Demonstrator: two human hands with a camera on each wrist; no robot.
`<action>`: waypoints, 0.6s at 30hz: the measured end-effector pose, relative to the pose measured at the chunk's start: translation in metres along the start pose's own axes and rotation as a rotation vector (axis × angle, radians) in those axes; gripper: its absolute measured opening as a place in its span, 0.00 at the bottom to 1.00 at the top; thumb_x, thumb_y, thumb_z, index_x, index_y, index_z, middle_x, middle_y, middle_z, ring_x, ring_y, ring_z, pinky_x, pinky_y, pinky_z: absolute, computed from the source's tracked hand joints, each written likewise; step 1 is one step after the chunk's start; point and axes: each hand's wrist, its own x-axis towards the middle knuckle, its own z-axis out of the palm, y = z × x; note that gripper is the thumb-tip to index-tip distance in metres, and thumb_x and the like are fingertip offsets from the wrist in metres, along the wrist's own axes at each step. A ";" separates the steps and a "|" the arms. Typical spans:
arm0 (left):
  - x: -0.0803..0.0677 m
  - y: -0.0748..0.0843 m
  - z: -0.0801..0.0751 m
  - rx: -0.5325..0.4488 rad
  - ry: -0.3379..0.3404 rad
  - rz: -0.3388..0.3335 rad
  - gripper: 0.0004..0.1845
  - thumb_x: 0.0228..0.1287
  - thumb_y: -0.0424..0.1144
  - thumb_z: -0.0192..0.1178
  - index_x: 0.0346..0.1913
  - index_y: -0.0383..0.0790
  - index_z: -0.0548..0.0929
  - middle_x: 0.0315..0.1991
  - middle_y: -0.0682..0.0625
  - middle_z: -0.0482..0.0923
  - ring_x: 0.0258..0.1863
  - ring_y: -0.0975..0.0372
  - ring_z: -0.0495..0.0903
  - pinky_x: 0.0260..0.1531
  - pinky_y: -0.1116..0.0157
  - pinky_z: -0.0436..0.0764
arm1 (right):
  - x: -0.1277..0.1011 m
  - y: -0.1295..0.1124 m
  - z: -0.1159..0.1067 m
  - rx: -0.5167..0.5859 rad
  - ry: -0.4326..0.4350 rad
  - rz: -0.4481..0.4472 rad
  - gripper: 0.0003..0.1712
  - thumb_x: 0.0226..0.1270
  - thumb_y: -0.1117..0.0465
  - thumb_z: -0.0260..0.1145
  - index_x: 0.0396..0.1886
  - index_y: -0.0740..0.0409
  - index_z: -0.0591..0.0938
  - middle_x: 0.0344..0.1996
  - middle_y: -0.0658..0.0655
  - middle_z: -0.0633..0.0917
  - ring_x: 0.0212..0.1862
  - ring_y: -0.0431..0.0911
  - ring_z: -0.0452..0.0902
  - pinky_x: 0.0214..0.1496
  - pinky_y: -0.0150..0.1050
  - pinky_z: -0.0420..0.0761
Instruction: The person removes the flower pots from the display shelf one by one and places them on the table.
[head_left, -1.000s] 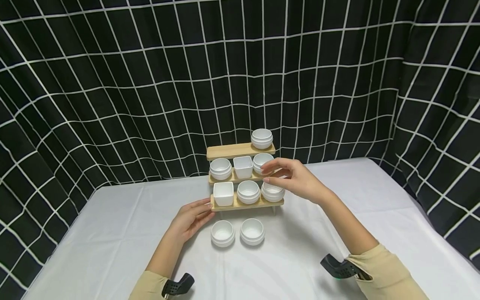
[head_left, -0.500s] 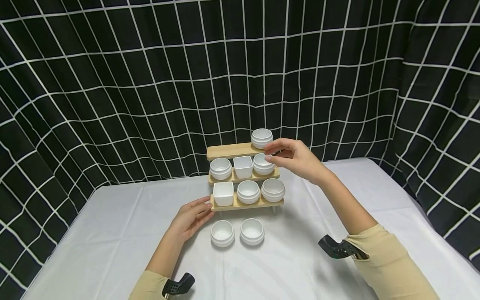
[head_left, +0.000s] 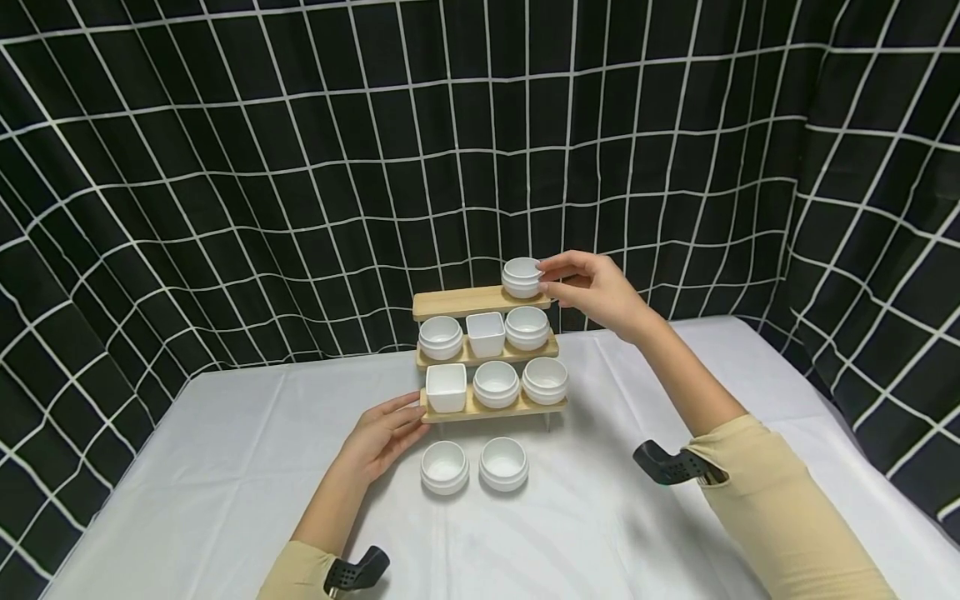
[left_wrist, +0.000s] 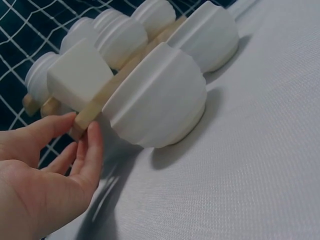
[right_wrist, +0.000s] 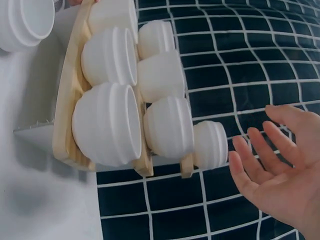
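Head view shows a three-tiered wooden rack (head_left: 487, 350) standing at the middle of the white tabletop (head_left: 225, 500), with the right hand (head_left: 596, 287) raised at about 3 o'clock of the lone round pot (head_left: 522, 277) on the top tier. Its fingers are spread and only lightly bent, their tips at or just beside the pot's right side; whether they touch it I cannot tell, and the right wrist view shows the fingers (right_wrist: 260, 150) apart from the pot (right_wrist: 210, 144), so the hand reads as released, holding nothing. The left hand (head_left: 382, 433) lies at 8 o'clock of the rack, fingers straight, with fingertips (left_wrist: 92, 137) against the end of the bottom shelf (left_wrist: 95, 112), likely steadying the rack while the other hand works above. The middle and bottom tiers each carry three white pots, one of them square on each. Two more round pots (head_left: 474, 465) sit on the tabletop at 6 o'clock of the rack. The rack's legs are mostly hidden, and the pots' contents, if any, cannot be made out.
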 end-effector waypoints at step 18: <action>-0.002 0.004 0.000 -0.016 -0.015 -0.021 0.27 0.77 0.21 0.54 0.75 0.21 0.66 0.63 0.31 0.76 0.45 0.63 0.87 0.56 0.68 0.89 | 0.027 0.008 -0.002 -0.074 0.067 0.046 0.25 0.76 0.64 0.67 0.68 0.71 0.77 0.61 0.71 0.81 0.44 0.37 0.80 0.45 0.24 0.85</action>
